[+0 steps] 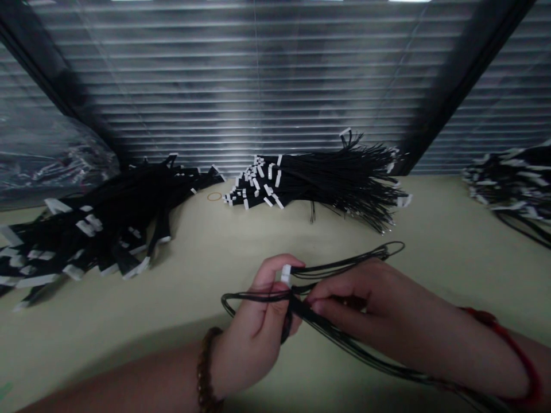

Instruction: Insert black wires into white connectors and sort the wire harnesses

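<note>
My left hand (260, 321) is closed around a black wire harness (340, 335), near its white connector (286, 274), which sticks up between thumb and fingers. A loop of the black wires passes over my left thumb and bends back at the left. My right hand (370, 304) is closed, thumb and forefinger pinched on black wires just right of the connector. More wires run from the connector over the right hand to a looped end at the upper right. The long tail of the harness hangs down to the lower right, below my right wrist.
A bundle of black cables with white connectors (318, 178) lies at the back middle. Another pile of cables (112, 218) spreads at the left, beside a clear plastic bag (51, 158). A third bundle (512, 180) is at the right. A rubber band (214, 197) lies on the pale table (189, 258).
</note>
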A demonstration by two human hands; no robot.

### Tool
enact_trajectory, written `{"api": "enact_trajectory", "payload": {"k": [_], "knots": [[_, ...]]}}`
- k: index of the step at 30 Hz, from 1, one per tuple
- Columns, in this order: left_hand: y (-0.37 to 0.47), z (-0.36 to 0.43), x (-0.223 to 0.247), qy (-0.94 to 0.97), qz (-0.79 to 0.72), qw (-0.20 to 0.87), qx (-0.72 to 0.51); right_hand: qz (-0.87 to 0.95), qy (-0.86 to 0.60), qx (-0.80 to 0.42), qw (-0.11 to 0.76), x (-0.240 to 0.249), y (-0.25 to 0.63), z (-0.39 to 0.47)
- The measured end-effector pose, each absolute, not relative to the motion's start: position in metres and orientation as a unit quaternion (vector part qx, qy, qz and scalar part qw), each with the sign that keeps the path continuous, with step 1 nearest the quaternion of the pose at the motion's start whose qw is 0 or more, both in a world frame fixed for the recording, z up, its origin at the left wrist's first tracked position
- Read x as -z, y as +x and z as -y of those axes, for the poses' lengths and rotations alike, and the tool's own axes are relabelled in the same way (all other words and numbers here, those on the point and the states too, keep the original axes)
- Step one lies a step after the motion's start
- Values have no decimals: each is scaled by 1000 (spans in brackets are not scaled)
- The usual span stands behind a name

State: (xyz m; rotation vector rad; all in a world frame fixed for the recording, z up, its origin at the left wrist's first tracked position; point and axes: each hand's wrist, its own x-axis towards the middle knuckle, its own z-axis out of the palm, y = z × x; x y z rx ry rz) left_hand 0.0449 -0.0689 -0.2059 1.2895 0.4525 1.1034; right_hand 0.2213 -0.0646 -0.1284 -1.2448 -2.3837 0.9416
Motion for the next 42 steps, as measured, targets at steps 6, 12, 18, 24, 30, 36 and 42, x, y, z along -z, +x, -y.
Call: {"api": "enact_trajectory", "payload": {"k": [6,12,18,24,30,36,42], "knots": [[45,69,205,561,-203,640,-484,802,-450,-365,147,125,220,65],[45,70,202,579,-212,631,-471,796,-434,-388,165,125,219,66],[44,71,203,587,-226,621,-468,811,-443,-335,183,129,215,71],[45,70,203,580,-236,630,-459,839,-447,-237,200,133,214,72],[48,69,202,563,-253,638,-460,858,-446,-138,216,142,214,73],[50,68,200,545,-257,655,-456,874,-434,2,218,141,212,79],[50,66,199,538,-270,650,-465,867,-411,-199,200,104,249,82]]}}
